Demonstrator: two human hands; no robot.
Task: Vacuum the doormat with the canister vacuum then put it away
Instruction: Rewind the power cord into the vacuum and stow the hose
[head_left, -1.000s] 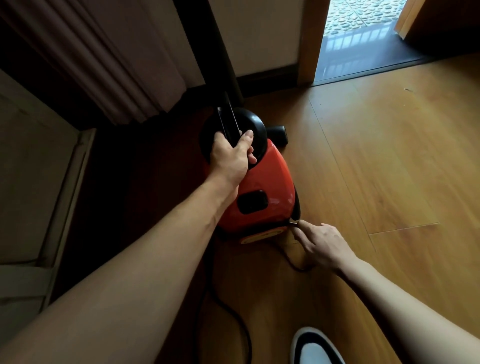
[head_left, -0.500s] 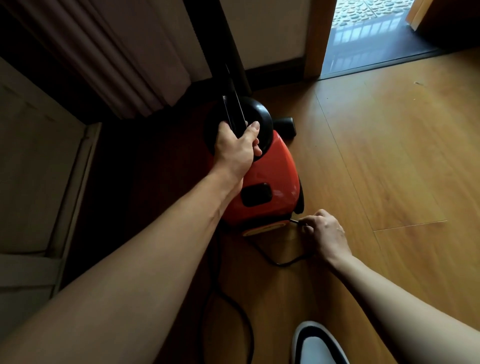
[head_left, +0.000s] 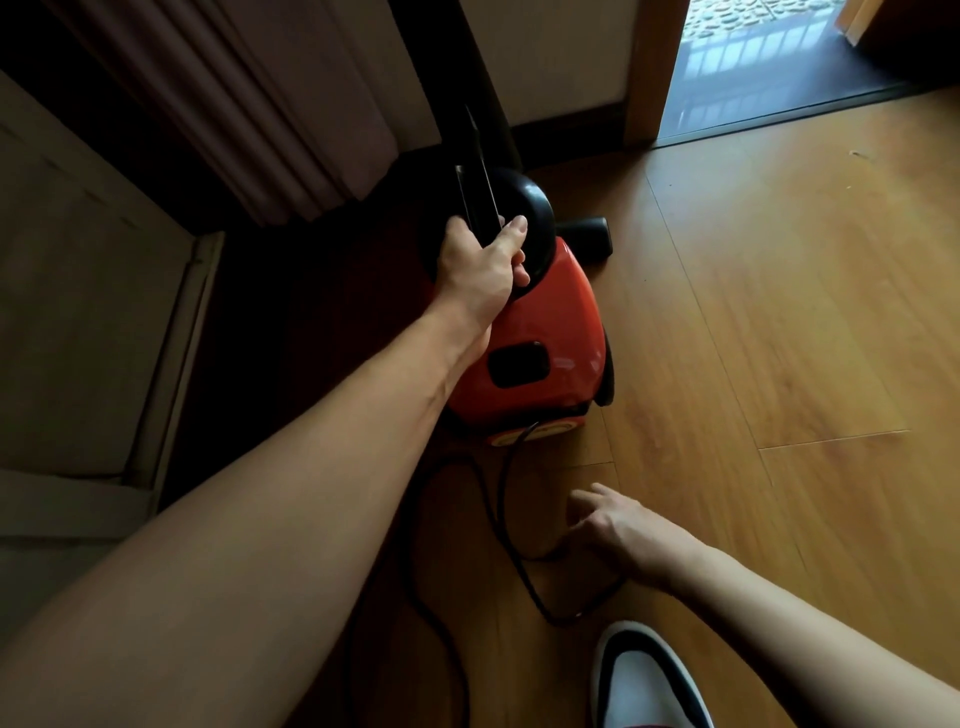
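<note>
On wood plank floor, red canister vacuum near doorway; curtain behind. Left hand clamped on its handle; right hand spread over power cord.

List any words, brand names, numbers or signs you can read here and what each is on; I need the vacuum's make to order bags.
No text can be read anywhere in this view.
Red canister vacuum: no brand or model shows on its shell.
Pale strip at its rear edge: may be a label, but it is too blurred to read.
Black panel on the shell: blank.
White shoe: no visible marking.
</note>
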